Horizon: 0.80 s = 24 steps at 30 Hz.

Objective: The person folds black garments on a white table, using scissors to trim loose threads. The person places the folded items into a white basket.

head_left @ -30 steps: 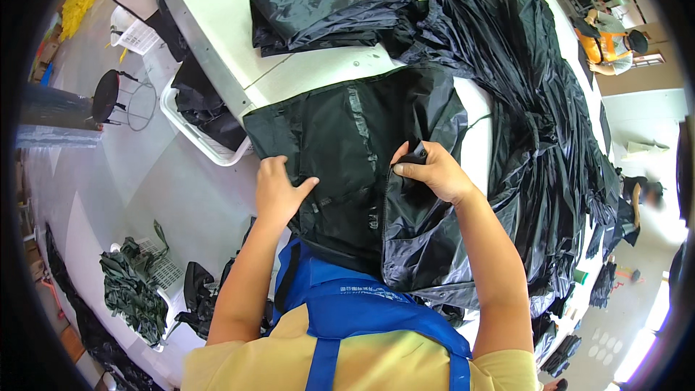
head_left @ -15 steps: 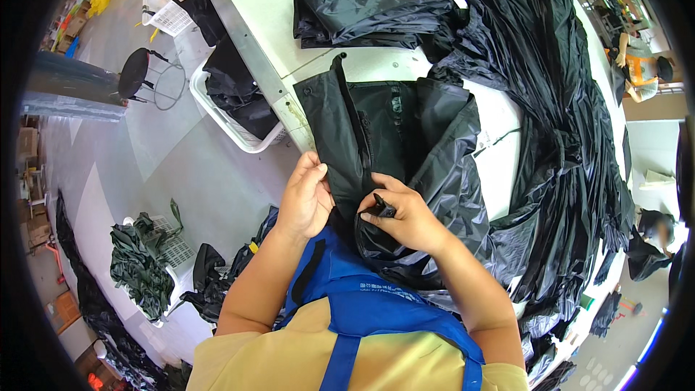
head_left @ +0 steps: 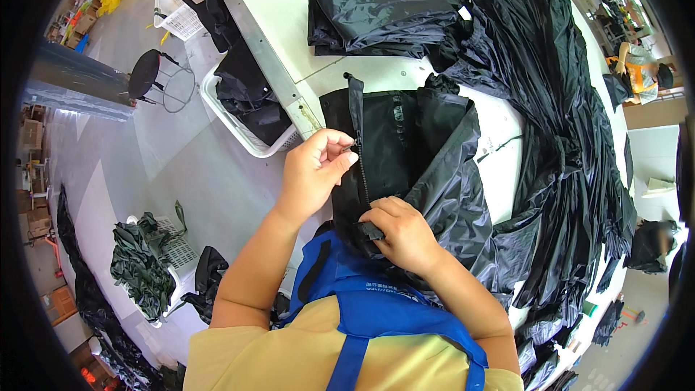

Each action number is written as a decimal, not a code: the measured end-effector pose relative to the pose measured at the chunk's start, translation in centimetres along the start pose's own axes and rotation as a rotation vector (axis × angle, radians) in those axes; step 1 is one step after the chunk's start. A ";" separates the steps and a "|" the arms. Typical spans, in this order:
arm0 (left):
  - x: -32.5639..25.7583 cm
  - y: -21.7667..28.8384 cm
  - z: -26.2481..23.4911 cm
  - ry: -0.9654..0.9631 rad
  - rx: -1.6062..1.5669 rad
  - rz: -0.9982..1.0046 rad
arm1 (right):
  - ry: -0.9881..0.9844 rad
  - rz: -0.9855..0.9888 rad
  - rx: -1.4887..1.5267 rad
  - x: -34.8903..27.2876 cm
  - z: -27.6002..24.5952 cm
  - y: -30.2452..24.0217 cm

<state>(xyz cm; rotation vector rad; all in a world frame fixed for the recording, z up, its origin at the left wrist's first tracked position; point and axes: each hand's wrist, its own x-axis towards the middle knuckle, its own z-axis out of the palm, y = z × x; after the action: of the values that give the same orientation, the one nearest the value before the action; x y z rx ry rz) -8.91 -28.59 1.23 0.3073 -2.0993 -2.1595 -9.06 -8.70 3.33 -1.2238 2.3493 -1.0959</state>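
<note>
A black, shiny garment (head_left: 445, 166) lies on the white table in front of me, its lower part bunched against my blue apron. A dark zipper (head_left: 363, 166) runs down its left part. The fingertips of my left hand (head_left: 318, 170) are pinched together at the upper stretch of this zipper; whether they grip the slider or the tape's edge is too small to tell. Lower down, my right hand (head_left: 402, 235) is closed on a fold of the black fabric beside the zipper's lower end.
Folded black sheets (head_left: 376, 3) lie stacked at the table's far side. A long heap of black garments (head_left: 557, 123) covers the right side. Left of the table edge stand a white basket (head_left: 250, 146) with black fabric, a round stool (head_left: 145, 74) and another basket (head_left: 174, 250) with dark green fabric.
My left hand has moved up and right, from the garment's left edge to the zipper. My right hand has shifted slightly down, still holding fabric. The zipper now shows more fully.
</note>
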 end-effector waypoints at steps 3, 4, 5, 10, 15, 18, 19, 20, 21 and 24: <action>0.2 0.6 -0.3 -0.038 -0.036 -0.031 | -0.003 -0.007 0.008 -0.3 -0.1 -0.4; 0.4 0.4 -0.6 -0.032 -0.015 0.004 | -0.012 -0.006 0.016 -0.3 -0.3 -0.5; 0.4 0.4 -0.8 -0.027 0.007 0.039 | -0.034 0.015 0.033 -0.4 -0.5 -0.6; 0.5 3.9 -0.2 -0.019 0.468 0.558 | -0.130 0.086 0.138 -1.1 -2.3 0.0; 0.3 7.4 1.4 -0.243 0.597 0.843 | 0.199 0.318 0.337 -0.8 -7.4 -1.8; -0.3 7.7 2.8 -0.289 0.463 0.833 | 0.279 0.427 0.467 0.0 -8.9 -3.8; -0.6 7.8 3.2 -0.278 0.447 0.833 | 0.311 0.424 0.461 0.1 -9.0 -4.0; -0.8 7.9 3.5 -0.266 0.431 0.832 | 0.320 0.433 0.449 0.0 -9.1 -4.2; -0.9 8.1 3.8 -0.264 0.421 0.827 | 0.328 0.441 0.438 -0.1 -9.3 -4.4; -1.4 8.3 4.2 -0.259 0.398 0.810 | 0.348 0.451 0.401 -0.7 -9.3 -4.7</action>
<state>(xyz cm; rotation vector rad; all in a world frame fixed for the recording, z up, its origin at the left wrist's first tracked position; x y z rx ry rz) -8.95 -24.43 9.70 -0.7116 -2.2116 -1.3606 -10.91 -5.23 12.97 -0.3619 2.3045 -1.5945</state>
